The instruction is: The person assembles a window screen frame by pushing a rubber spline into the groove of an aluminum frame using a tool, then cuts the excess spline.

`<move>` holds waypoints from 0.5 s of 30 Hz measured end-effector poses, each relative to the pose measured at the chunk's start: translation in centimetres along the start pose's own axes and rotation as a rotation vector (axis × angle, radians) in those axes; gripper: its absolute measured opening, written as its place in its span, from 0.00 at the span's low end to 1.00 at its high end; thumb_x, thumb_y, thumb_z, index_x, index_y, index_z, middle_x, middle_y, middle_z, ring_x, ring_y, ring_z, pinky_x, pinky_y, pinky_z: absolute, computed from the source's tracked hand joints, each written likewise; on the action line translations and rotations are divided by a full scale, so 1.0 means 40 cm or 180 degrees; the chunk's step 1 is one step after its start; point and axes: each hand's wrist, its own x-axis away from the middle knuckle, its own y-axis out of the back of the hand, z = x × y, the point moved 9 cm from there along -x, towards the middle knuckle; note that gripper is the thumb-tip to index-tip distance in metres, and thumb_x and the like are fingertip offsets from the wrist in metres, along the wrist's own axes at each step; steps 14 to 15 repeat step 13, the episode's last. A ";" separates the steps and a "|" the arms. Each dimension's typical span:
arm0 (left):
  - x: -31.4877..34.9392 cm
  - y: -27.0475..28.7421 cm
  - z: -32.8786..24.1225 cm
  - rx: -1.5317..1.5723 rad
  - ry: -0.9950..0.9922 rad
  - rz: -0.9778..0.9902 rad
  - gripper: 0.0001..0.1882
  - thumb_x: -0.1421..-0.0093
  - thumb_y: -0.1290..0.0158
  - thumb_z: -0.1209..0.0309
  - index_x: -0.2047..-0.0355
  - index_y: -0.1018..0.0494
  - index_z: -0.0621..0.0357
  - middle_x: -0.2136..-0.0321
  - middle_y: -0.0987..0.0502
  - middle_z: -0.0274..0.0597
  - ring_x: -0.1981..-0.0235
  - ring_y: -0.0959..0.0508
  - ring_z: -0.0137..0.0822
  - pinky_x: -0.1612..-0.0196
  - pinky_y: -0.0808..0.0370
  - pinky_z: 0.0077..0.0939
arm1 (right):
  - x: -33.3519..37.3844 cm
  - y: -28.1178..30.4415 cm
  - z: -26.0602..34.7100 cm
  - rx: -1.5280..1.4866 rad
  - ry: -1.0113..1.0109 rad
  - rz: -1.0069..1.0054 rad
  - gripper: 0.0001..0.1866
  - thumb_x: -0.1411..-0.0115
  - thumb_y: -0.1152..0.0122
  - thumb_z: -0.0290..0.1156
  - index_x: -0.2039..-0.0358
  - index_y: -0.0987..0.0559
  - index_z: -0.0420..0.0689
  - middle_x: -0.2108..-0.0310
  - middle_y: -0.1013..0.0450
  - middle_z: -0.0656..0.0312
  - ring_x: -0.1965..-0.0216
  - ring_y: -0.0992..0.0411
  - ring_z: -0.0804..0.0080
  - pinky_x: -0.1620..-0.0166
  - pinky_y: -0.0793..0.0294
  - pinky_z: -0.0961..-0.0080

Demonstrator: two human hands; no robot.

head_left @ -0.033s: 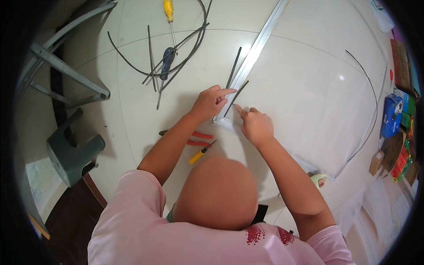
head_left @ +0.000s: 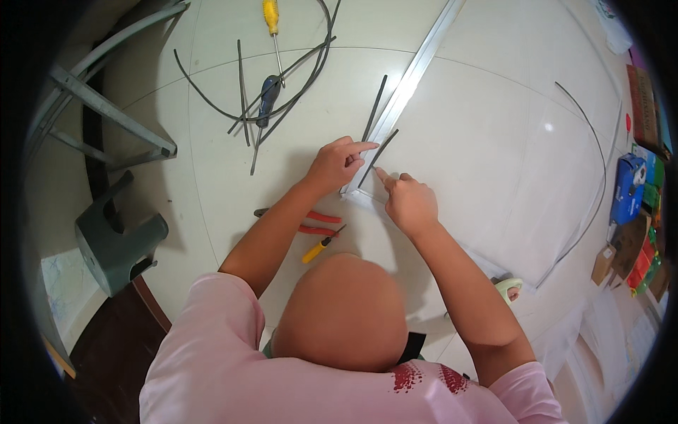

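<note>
A silver metal frame bar (head_left: 411,75) lies slantwise on the floor, meeting a second bar at a corner near me. Along its near end runs a short black rubber-like strip (head_left: 388,139). My left hand (head_left: 337,164) reaches over the bar, its index finger stretched out to the strip and the other fingers curled. From the right, the extended index finger of my right hand (head_left: 409,203) touches or nearly touches the strip's lower part. Neither hand grips anything. A second short black strip (head_left: 375,106) lies just left of the bar.
Red-handled pliers (head_left: 321,230) and a small yellow screwdriver (head_left: 316,249) lie near my left forearm. Beyond are long black strips (head_left: 205,99), a dark-handled screwdriver (head_left: 268,102) and a yellow-handled one (head_left: 271,15). A green stool (head_left: 106,240) stands left; boxes (head_left: 627,187) line the right.
Both hands and the strip stay in the same places. Only my bent knee at the bottom and the outer view have shifted very slightly.
</note>
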 end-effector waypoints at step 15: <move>0.052 -0.048 -0.029 0.0349 -0.0201 -0.0164 0.25 0.48 0.47 0.84 0.50 0.24 0.47 0.66 0.31 0.35 0.71 0.31 0.28 0.66 0.29 0.23 | 0.051 -0.038 -0.038 0.0122 0.0226 0.0057 0.30 0.49 0.45 0.26 0.42 0.29 0.57 0.62 0.25 0.54 0.65 0.23 0.57 0.60 0.22 0.65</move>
